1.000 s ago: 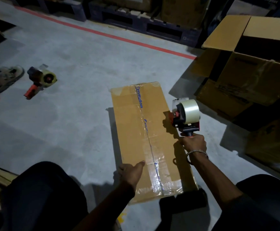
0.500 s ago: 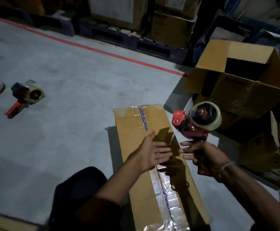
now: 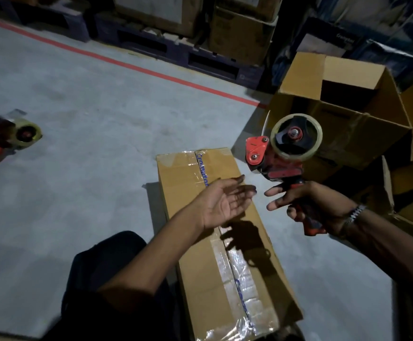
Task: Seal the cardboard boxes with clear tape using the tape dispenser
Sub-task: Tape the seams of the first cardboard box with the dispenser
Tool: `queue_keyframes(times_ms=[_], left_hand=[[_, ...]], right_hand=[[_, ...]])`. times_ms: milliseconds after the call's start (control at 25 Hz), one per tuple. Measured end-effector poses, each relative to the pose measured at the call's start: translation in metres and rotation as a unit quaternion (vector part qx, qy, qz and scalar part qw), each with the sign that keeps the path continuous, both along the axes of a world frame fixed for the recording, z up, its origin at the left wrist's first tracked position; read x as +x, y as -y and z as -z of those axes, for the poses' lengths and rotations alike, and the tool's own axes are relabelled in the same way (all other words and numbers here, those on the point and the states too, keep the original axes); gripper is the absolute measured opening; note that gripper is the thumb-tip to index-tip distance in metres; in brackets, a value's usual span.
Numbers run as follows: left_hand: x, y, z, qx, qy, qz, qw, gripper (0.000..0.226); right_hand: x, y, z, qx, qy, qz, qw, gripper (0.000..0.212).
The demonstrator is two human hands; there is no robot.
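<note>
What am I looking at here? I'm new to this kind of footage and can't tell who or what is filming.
No machine here: a person wears a camera on the head, looking down at their own two hands. They sit on a grey floor in a storeroom. The right hand grips the red handle of a tape dispenser loaded with clear tape, held in the air. The left hand is open, palm up, above a long cardboard box with shiny tape along its seam. A second dispenser lies on the floor at left, and an open box stands behind.
</note>
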State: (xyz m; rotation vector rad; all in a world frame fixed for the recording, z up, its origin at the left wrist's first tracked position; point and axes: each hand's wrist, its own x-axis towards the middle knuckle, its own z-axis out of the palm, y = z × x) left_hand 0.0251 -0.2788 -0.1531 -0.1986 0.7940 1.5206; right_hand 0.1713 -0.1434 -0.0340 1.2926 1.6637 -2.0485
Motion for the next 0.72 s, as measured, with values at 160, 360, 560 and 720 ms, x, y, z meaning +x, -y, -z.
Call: queue_keyframes(times_ms=[160, 360, 560, 720], left_hand=[[-0.013, 0.01, 0.015, -0.032, -0.026, -0.017, 0.999, 0.012], [-0.03, 0.008, 0.022, -0.093, -0.123, 0.058, 0.986, 0.019], [-0.068, -0.005, 0.036, -0.183, -0.386, 0.155, 0.891, 0.017], [-0.108, -0.015, 0.035, -0.168, -0.418, 0.138, 0.882, 0.015]], right_hand=[[0.013, -0.006, 0.018, 0.022, 0.002, -0.034, 0.999, 0.031], [0.02, -0.019, 0.039, 0.071, 0.014, -0.1, 0.992, 0.029], [0.008, -0.04, 0.059, 0.13, 0.012, -0.199, 0.971, 0.019], [-0.021, -0.044, 0.087, 0.156, -0.045, -0.174, 0.971, 0.016]])
